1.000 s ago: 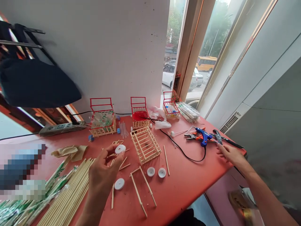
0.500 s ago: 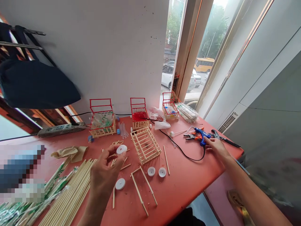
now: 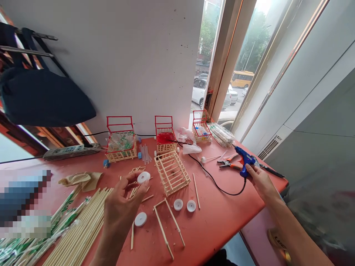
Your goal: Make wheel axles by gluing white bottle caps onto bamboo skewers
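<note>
Between the thumb and fingers of my left hand [image 3: 122, 207] is a white plastic bottle cap [image 3: 143, 177] with a small hole in its middle. My right hand [image 3: 259, 179] grips a blue hot glue gun [image 3: 245, 159], its nozzle pointing up and left over the table. Below the left hand lies another white cap [image 3: 140, 219]. Two more, a cap [image 3: 178, 204] and a cap [image 3: 191, 206], rest near the table's middle. A crate-like frame of wooden sticks [image 3: 172, 173] stands behind them, and a three-sided stick frame [image 3: 168, 227] lies in front.
Small stick carts with red handles, a left one [image 3: 121, 146], a middle one [image 3: 165, 142] and a right one [image 3: 201, 131], line the wall. Pliers [image 3: 229, 163] lie by the glue gun, whose black cord [image 3: 216, 183] crosses the table. Bundled wooden sticks [image 3: 80, 225] cover the left front.
My right hand has lifted the glue gun off the table and moved it slightly right. My left hand still holds the cap in nearly the same place.
</note>
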`<act>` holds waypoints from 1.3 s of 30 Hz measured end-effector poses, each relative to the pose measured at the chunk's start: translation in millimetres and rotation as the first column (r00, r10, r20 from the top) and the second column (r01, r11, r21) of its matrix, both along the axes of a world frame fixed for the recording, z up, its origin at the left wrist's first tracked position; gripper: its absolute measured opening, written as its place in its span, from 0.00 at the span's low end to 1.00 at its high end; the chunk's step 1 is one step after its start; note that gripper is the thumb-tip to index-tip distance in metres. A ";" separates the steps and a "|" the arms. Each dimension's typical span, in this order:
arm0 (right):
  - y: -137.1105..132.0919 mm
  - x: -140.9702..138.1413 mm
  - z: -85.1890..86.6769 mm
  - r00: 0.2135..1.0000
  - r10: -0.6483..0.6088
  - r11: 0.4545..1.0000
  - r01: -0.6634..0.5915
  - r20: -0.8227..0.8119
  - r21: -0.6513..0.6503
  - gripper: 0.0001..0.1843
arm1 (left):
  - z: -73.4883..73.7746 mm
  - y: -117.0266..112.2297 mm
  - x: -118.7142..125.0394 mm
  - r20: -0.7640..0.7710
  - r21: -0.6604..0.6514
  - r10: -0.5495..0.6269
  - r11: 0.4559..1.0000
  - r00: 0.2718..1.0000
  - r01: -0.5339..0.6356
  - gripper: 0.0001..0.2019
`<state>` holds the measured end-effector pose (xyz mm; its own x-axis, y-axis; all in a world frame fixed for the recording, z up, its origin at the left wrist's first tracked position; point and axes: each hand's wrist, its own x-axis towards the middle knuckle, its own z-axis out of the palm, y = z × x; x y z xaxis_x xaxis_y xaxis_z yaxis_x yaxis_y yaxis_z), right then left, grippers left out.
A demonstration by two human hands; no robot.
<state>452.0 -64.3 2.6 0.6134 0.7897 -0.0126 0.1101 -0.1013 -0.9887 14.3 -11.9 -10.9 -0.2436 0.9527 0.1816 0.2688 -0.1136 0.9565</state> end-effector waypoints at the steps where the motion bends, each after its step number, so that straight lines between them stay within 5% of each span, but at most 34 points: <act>1: -2.1 -6.7 7.6 0.999 0.038 0.999 -0.038 -0.010 0.004 0.22 | 0.2 -0.6 1.2 0.001 0.011 -0.010 1.000 1.000 0.010 0.23; 5: -6.3 -45.9 37.4 0.970 0.236 0.972 -0.235 -0.063 0.029 0.24 | 2.1 -5.1 8.1 0.022 0.077 -0.081 0.994 0.996 0.079 0.21; 9: -3.8 -94.1 54.6 0.873 0.475 0.880 -0.470 -0.109 0.070 0.21 | 9.2 -8.7 15.1 0.030 0.165 -0.171 0.973 0.985 0.164 0.17; 15: 12.0 -153.2 62.5 0.706 0.708 0.700 -0.704 0.012 0.120 0.22 | 15.8 -6.8 17.8 -0.062 0.218 -0.162 0.961 0.985 0.172 0.12; 21: 34.3 -177.6 55.3 0.552 0.821 0.562 -0.827 0.142 -0.033 0.23 | 13.0 -5.8 14.6 -0.039 0.226 -0.140 0.963 0.989 0.145 0.11; 28: 45.9 -185.6 42.6 0.472 0.875 0.481 -0.873 0.105 -0.082 0.22 | 10.7 -4.0 12.9 0.049 0.190 -0.161 0.970 0.986 0.149 0.11; 39: 42.9 -190.6 48.4 0.483 0.869 0.494 -0.861 0.104 -0.123 0.23 | 12.1 -5.4 11.9 0.016 0.202 -0.155 0.968 0.988 0.148 0.09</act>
